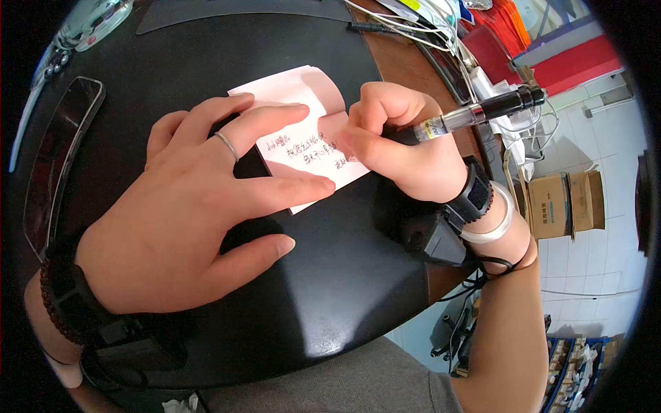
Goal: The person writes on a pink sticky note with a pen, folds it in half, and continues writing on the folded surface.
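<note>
Left fingers (275, 193) overlie card (297, 89) (right (380, 153) seemingly grip pen (458, 120)).

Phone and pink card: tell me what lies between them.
Bare black tabletop, then the left hand, its fingers on the card, in the head view.

A dark phone (65, 165) lay on the left of the table (358, 275). White cables (456, 47) tangled and cardboard boxes (551, 204) sat to the table's right.
</note>
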Demonstrator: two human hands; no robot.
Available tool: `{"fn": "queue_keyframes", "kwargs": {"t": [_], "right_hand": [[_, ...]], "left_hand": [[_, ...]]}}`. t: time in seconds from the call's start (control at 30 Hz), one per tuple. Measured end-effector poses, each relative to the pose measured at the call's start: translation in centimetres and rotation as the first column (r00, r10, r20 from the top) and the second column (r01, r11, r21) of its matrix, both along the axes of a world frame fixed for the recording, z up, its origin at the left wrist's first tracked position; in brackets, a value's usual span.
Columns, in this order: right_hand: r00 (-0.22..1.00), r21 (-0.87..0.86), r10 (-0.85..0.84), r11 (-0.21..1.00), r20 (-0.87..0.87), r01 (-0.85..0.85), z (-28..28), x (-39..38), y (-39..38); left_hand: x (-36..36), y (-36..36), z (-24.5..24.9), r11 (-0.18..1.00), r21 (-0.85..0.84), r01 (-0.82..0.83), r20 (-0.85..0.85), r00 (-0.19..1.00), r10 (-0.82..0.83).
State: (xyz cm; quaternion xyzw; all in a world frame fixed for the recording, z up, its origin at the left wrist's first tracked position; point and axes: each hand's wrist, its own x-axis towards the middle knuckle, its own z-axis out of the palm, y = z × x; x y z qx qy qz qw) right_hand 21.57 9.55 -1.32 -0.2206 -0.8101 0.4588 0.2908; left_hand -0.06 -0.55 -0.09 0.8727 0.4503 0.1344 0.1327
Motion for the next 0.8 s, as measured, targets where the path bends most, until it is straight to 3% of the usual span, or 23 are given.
{"fn": "queue_keyframes", "kwargs": {"t": [0.23, 0.57, 0.63, 0.73, 0.8], "right_hand": [[0.999, -0.073, -0.032, 0.997, 0.009, 0.032, 0.41, -0.04, -0.14], [0.998, -0.018, -0.026, 0.999, 0.049, 0.027, 0.67, -0.01, -0.13], [1.000, -0.126, -0.024, 0.992, 0.016, 0.026, 0.75, -0.14, -0.23], [0.999, -0.006, 0.012, 1.000, 0.042, -0.012, 0.58, 0.03, -0.18], [0.999, -0.055, -0.009, 0.998, 0.037, 0.011, 0.73, 0.00, -0.16]], "left_hand": [[0.11, -0.04, 0.08, 1.000, -0.003, -0.009, -0.021, 1.000, 0.009], [-0.07, 0.00, 0.09, 1.000, 0.003, 0.008, -0.019, 1.000, -0.008], [-0.07, -0.04, 0.15, 1.000, 0.000, 0.000, -0.033, 0.999, 0.000], [-0.08, -0.15, 0.03, 1.000, 0.016, 0.002, -0.027, 1.000, -0.002], [-0.15, -0.07, 0.13, 1.000, 0.011, 0.005, -0.025, 1.000, -0.005]]}}
